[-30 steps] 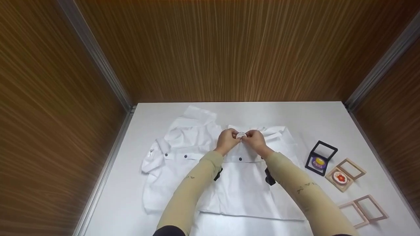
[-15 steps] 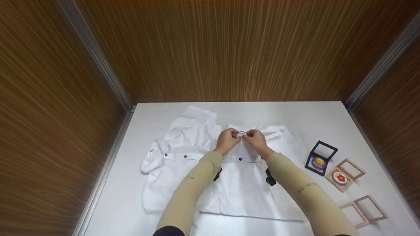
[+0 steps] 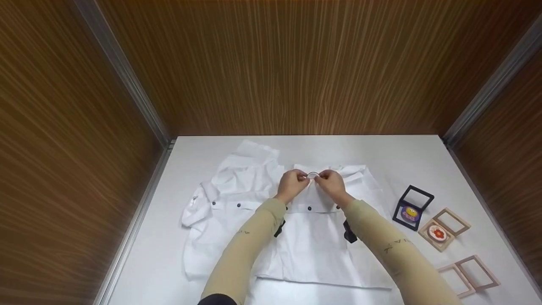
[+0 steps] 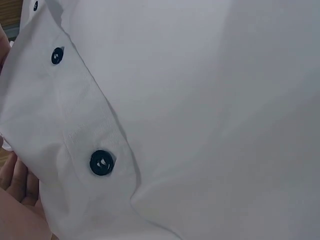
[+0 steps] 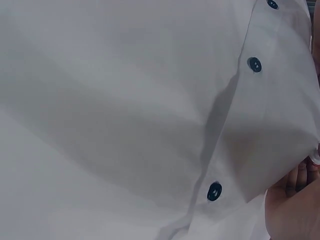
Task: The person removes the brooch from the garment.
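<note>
A white shirt (image 3: 317, 250) with dark buttons (image 4: 102, 162) lies spread on the table. Over its far part, my left hand (image 3: 292, 185) and right hand (image 3: 332, 185) meet at a small round badge (image 3: 313, 175) with a pale face and shiny rim. Thumb and fingers of each hand pinch it from opposite sides, close to the cloth. The wrist views are mostly filled by the shirt and its button strip. Parts of my left hand (image 4: 20, 195) and right hand (image 5: 295, 205) show at the borders there, partly hidden by lifted cloth.
On the right of the table (image 3: 406, 156) stand an open black case (image 3: 416, 197) with a purple-and-yellow badge (image 3: 410, 214), an open wooden case (image 3: 452, 223) with a red-flower badge (image 3: 437, 233), and an open pink case (image 3: 478, 273). Wood-grain panels (image 3: 296, 67) enclose three sides.
The badge's pale face shows a little less than before. Both hands stay at nearly the same place on the shirt. The whole head view has shifted slightly.
</note>
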Demonstrator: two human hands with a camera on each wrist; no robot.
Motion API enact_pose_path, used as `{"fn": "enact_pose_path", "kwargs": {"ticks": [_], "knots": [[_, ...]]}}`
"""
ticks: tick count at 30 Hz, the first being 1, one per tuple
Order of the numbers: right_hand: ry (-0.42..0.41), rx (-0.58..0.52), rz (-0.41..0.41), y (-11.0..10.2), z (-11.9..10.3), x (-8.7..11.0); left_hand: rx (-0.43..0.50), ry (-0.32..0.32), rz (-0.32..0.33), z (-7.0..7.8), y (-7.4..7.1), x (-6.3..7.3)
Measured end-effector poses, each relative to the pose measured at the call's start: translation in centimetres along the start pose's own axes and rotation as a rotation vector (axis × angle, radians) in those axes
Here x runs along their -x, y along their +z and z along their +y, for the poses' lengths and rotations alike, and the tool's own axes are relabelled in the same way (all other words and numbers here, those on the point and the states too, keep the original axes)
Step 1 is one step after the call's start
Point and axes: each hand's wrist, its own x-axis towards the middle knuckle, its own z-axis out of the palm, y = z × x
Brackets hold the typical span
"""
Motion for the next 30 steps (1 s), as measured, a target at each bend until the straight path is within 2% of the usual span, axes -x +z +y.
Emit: {"fn": "enact_pose_path", "kwargs": {"ticks": [12,20,30], "knots": [[-0.01,-0.054,0.035,-1.1,-0.1,-0.5,0.032,-0.005,0.002,0.1,-0.6,-0.5],[0.005,-0.047,0.067,-1.2,-0.4,-0.8,0.022,-0.041,-0.009,0.7,-0.8,-0.9],[0.004,-0.125,0.116,-1.0,-0.8,-1.1,0.025,-0.04,0.034,0.9,-0.8,-1.3]]}}
